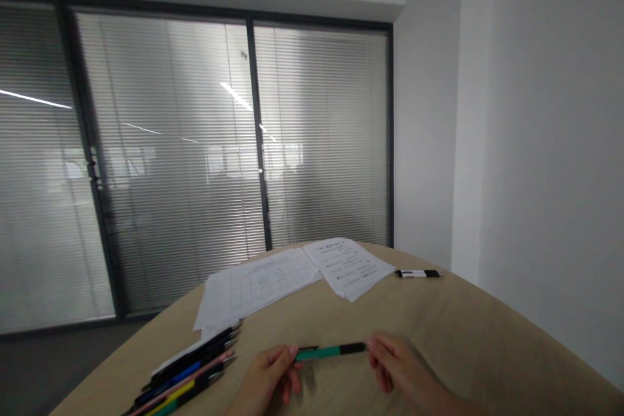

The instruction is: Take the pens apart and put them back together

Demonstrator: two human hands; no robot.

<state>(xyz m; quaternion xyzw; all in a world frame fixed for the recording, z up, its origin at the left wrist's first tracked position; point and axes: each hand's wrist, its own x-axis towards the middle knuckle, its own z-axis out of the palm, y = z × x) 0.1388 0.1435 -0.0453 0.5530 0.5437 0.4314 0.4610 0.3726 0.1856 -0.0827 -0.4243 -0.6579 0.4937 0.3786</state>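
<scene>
A green pen with a black grip (331, 351) is held level just above the wooden table (463, 331), near its front edge. My left hand (270, 377) pinches the pen's left end with curled fingers. The pen's black right end sits between the fingertips of my right hand (397, 364). To the left of my left hand, several pens (188, 374) in black, blue, pink, yellow and green lie side by side in a row on the table.
Two stacks of printed paper (273, 283) (351, 266) lie toward the table's far edge. A black and white marker (419, 273) rests to their right. Glass partitions with closed blinds stand behind the table, a white wall on the right.
</scene>
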